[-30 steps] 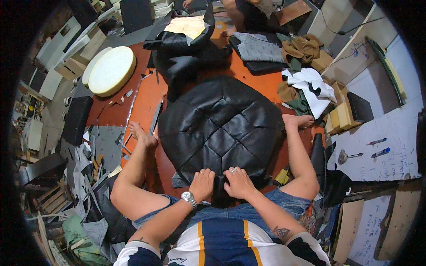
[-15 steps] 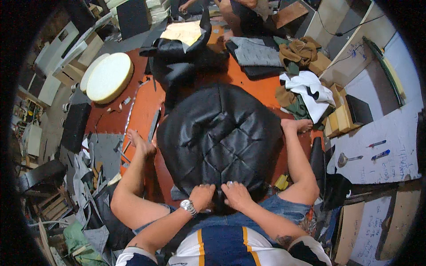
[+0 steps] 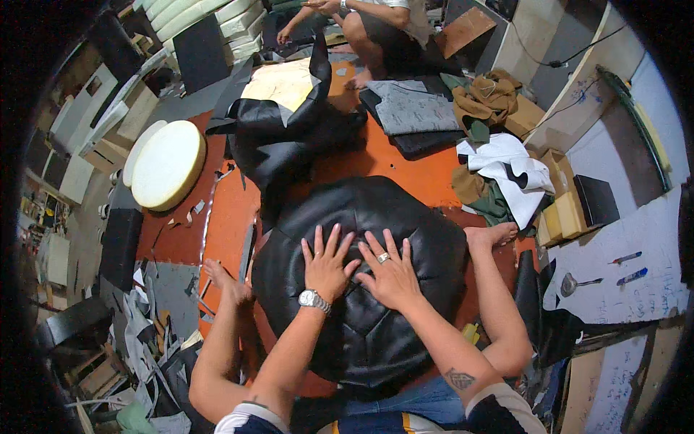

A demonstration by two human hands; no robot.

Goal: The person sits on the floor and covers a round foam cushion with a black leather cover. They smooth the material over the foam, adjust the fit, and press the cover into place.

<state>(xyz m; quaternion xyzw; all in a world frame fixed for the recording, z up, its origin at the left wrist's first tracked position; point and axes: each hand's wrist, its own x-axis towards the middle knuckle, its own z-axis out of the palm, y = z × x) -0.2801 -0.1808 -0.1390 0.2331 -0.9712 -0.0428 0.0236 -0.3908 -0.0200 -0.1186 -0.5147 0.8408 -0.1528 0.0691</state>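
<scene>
My left hand [image 3: 327,271] and right hand [image 3: 394,281] are lying flat, fingers [image 3: 333,239] spread, gripping nothing, on the black cushion [image 3: 365,325], frame centre. I'm reading it as soft, lightish, slick; I'm favouring holds at opposite edges.

An orange sheet [image 3: 372,155] and a dark red sheet [image 3: 163,237] cover part of the grey floor [image 3: 179,254]. On the orange lie a tufted black cushion [image 3: 354,325], a heap of black leather [image 3: 293,152] just beyond it, and a black pad [image 3: 423,147] under grey fabric. White cloth [image 3: 517,172] and green cloth [image 3: 495,208] bunch at the right edge. A round cream foam disc [image 3: 168,165] and small scraps [image 3: 196,207] lie on the red.
</scene>
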